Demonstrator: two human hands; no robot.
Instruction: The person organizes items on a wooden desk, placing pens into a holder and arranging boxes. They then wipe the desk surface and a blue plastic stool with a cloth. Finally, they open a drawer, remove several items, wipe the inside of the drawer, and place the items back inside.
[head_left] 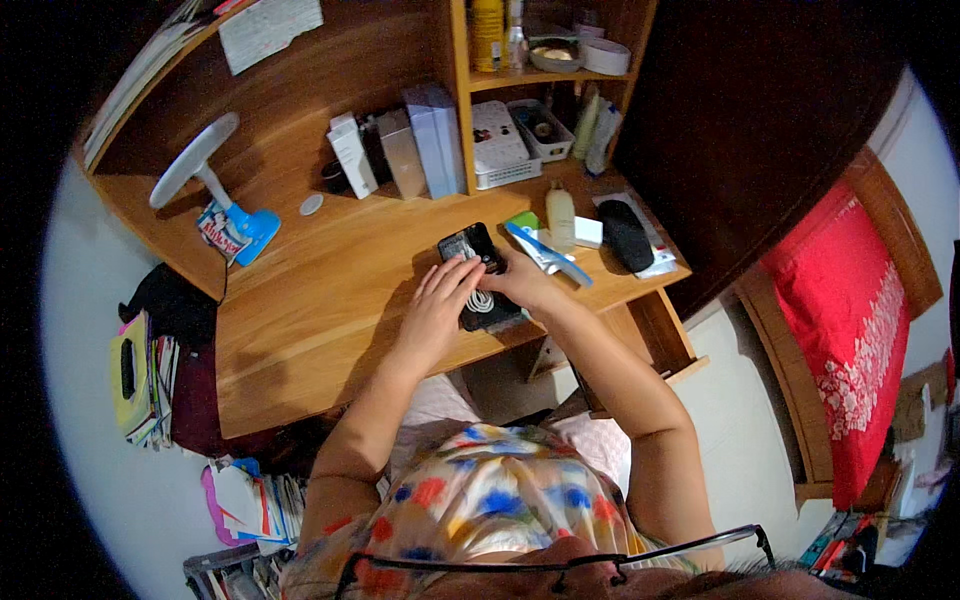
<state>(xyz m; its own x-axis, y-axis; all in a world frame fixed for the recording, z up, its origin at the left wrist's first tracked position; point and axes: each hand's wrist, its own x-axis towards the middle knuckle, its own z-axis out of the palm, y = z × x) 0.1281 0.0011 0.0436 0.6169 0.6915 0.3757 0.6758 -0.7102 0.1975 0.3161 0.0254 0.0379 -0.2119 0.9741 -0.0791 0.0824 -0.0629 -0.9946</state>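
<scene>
Near the desk's front edge, both hands are together over a flat black object [465,239] with rounded corners and a pale patch on its face. It could be a phone or part of a case; I cannot tell which. My left hand [440,300] lies across its lower part with the fingers stretched out. Bent around its right side are the fingers of my right hand [522,281], thumb toward the left fingertips. Just below the fingers sits a coiled white cable [480,302] on a dark flat piece [492,321]. The fingers hide where these parts meet.
Right of my hands are a blue-and-white packet [548,254], a pale bottle [560,218], a small white box [588,233] and a black pouch [626,236]. A blue desk lamp [255,232] stands at left. Below the desk's right side, a drawer [655,335] is pulled out.
</scene>
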